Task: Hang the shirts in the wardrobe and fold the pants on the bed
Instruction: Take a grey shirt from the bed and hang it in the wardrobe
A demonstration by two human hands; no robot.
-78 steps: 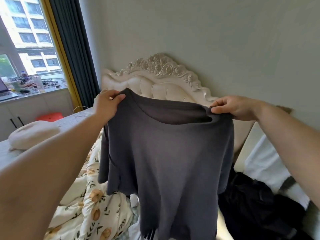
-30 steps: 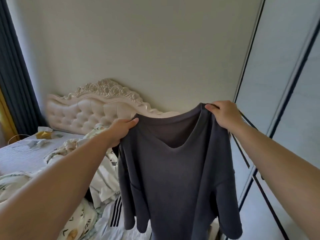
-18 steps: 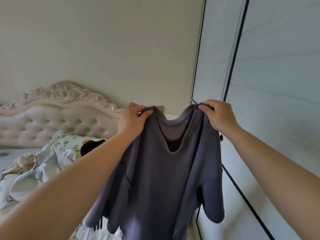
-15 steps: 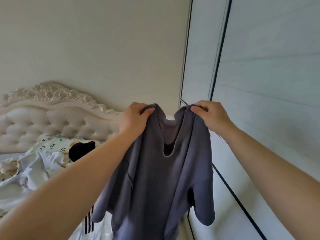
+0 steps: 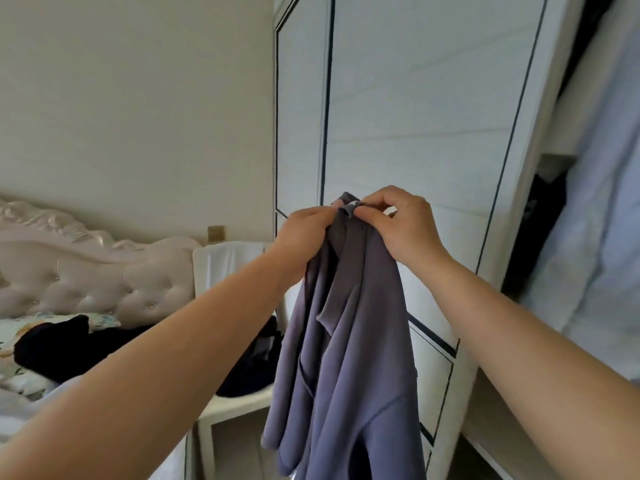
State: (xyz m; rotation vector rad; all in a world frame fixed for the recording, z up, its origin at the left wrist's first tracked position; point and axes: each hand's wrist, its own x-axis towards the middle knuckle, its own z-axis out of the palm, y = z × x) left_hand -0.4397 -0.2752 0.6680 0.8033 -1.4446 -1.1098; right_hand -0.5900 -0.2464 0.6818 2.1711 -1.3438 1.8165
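A grey-purple shirt [image 5: 346, 341] hangs folded lengthwise from both my hands in front of the white wardrobe [image 5: 415, 116]. My left hand [image 5: 304, 237] grips its left shoulder, and my right hand [image 5: 401, 226] pinches the other shoulder and collar right beside it, so the two shoulders meet. The wardrobe's sliding door is closed in front of me; its open section [image 5: 588, 202] at the right shows hanging light-blue and dark clothes. Dark garments [image 5: 52, 344] lie on the bed [image 5: 20, 382] at the left.
A white bedside chair or stand [image 5: 235, 403] with dark clothing on it sits between the bed and the wardrobe. The tufted headboard [image 5: 86, 271] runs along the wall at the left. A wall socket [image 5: 216, 233] sits above it.
I have turned right from the bed toward the wardrobe. My hands have come together, folding the shirt's shoulders against each other. The wardrobe's open section has come into view.
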